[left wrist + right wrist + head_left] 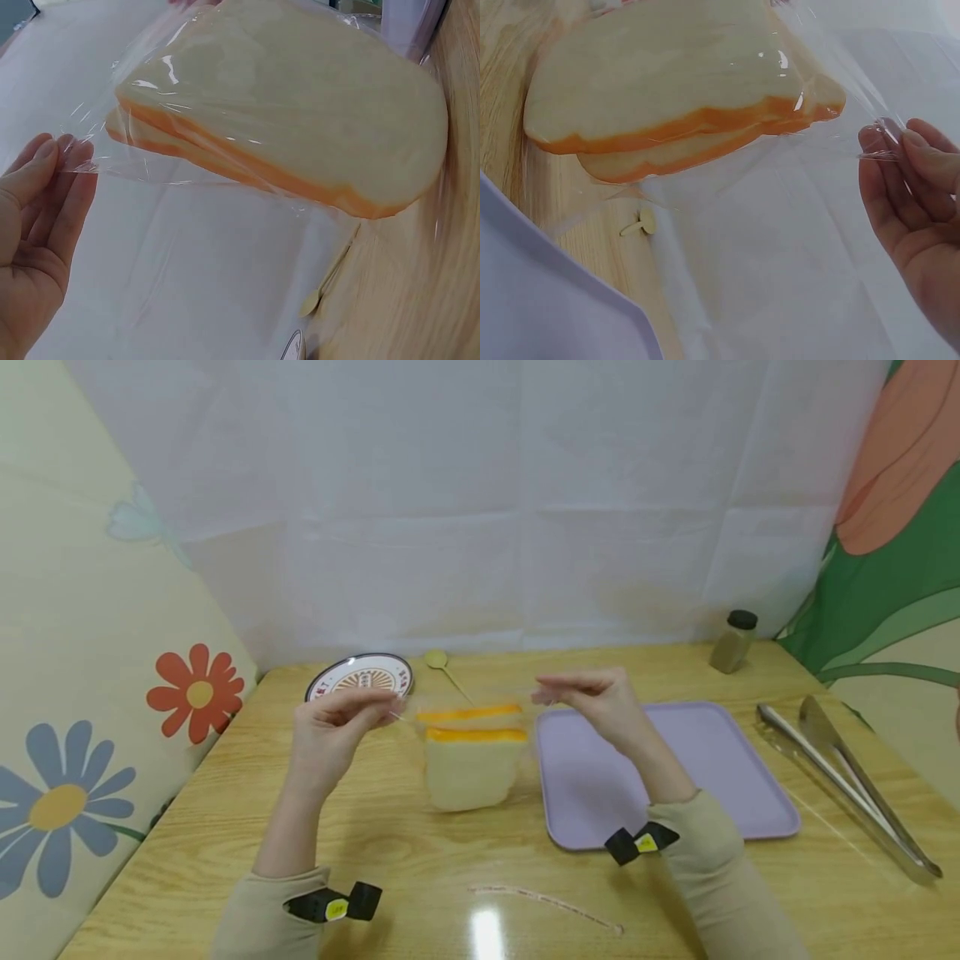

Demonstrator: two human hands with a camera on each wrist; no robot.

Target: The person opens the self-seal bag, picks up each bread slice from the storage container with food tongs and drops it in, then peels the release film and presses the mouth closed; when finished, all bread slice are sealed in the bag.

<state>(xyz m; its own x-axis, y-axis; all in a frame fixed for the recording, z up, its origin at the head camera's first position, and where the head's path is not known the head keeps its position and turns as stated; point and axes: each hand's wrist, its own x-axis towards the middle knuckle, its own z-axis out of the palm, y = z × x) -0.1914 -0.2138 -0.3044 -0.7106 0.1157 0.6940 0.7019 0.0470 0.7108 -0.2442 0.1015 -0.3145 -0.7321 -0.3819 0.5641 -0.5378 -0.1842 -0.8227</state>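
Observation:
Two slices of bread [476, 772] with orange-brown crusts sit inside a clear plastic bag [139, 166], held upright over the wooden table. At the bag's upper left corner, my left hand [330, 735] pinches the film between thumb and fingers. My right hand [600, 703] grips the opposite upper corner the same way, so the top edge is drawn out sideways. In the right wrist view the film bunches at the right hand's fingertips [871, 139]. One slice stands in front of the other, partly covering it.
A lilac tray [750, 802] lies beneath and beyond my right forearm, with metal tongs [847, 785] to its right. At the back are a patterned plate [360, 673], a gold spoon [437, 659] and a black-lidded jar [731, 647]. A thin strip [551, 900] lies near the front.

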